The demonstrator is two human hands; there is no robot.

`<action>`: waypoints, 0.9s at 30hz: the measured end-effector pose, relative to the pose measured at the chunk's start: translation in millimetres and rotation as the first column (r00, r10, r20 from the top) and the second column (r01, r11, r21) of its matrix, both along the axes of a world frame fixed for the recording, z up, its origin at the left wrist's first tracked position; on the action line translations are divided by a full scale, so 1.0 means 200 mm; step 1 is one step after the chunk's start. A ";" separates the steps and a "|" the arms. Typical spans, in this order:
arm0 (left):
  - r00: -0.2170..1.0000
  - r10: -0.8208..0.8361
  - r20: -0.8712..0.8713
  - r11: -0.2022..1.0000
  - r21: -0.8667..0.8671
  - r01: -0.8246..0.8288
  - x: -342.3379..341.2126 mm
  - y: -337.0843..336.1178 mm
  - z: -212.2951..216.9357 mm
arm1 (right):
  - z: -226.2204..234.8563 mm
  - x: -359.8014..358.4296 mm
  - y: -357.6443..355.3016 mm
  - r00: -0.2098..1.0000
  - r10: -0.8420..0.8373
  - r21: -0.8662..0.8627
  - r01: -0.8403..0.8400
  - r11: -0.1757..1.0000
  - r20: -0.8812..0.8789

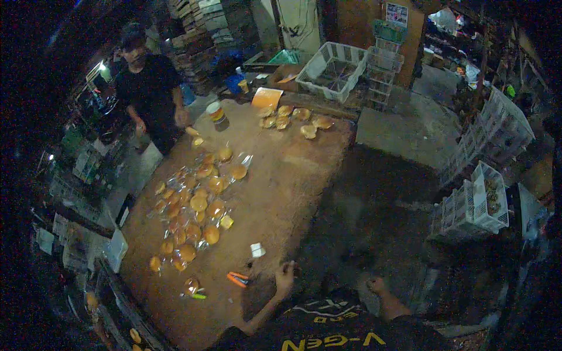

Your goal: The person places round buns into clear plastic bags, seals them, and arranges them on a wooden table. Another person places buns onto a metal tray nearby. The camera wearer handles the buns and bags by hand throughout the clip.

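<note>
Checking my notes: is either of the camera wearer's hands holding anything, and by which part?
No held thing shows in the left hand or right hand; it is too dim to be certain.

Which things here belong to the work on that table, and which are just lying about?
Probably part of the work, being grouped on the table's near part:
- bagged buns
- orange-handled tool, nearest the left hand with the packet
- small white packet

Probably just lying about, farther off:
- lidded jar
- white basket
</note>
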State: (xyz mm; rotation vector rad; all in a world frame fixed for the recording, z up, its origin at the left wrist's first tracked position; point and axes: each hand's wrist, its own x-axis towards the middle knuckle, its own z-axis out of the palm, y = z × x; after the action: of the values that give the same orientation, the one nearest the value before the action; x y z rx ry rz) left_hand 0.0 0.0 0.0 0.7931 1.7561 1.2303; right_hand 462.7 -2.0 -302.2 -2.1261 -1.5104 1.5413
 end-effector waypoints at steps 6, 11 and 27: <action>0.962 -0.270 0.041 0.963 -0.010 0.270 0.25 0.59 0.02 | 0.24 0.01 0.62 0.989 -0.105 0.122 0.116 0.986 -0.100; 0.954 -0.242 0.178 0.970 0.006 0.245 0.24 1.11 -0.18 | 0.52 -0.31 1.33 0.986 0.010 0.087 0.005 0.996 -0.168; 0.757 0.205 -0.620 0.966 0.004 -0.259 -0.27 2.87 -0.38 | 2.14 -1.75 4.30 0.851 0.485 0.725 -0.204 0.657 -0.200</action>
State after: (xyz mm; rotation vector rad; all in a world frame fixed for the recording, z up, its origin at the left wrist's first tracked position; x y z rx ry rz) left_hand -53.8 574.7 -75.5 1.0305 2.4901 1.1102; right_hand 112.7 857.8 126.7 -1.0837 -1.9973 1.1010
